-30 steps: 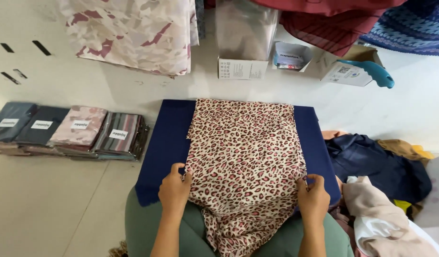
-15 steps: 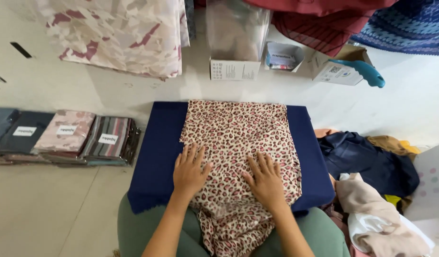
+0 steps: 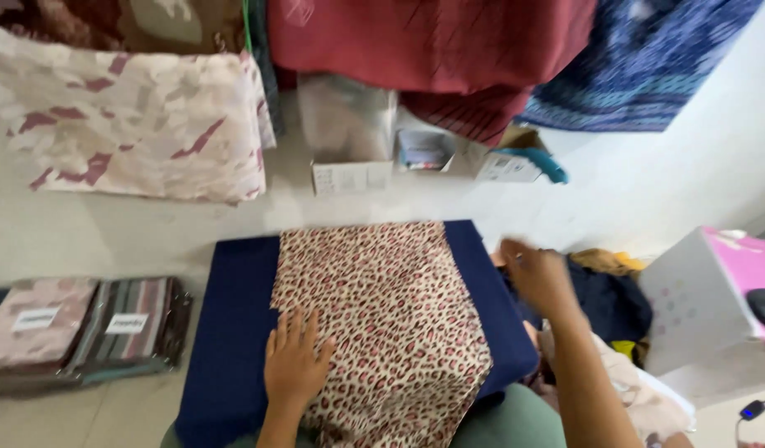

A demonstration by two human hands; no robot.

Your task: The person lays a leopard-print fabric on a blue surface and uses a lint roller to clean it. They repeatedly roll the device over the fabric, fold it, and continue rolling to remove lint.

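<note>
Head view, centre: a leopard-print cloth [image 3: 382, 323] lies flat and lengthwise on a navy blue board [image 3: 233, 348], its near end hanging over the board's front edge toward the person's lap.
Left hand [image 3: 295, 365]: lower centre of the frame, palm down and fingers spread flat on the cloth's left part; it grips nothing, and the pressing seems to keep the fabric from sliding.
Right hand [image 3: 536, 278]: right of centre, lifted off the cloth beside the board's right edge, over a heap of dark clothes [image 3: 614, 303]; it is blurred, fingers loosely curled, and I cannot tell whether it holds anything.
Lower left: folded fabrics with white labels [image 3: 84, 328] lie side by side on the floor, apparently sorted.
Upper frame: a pink patterned cloth [image 3: 133, 124], a maroon cloth [image 3: 432, 50] and a blue patterned cloth [image 3: 639, 58] hang or drape above small boxes [image 3: 353, 174].
Right edge: a white and pink box [image 3: 714, 290].
</note>
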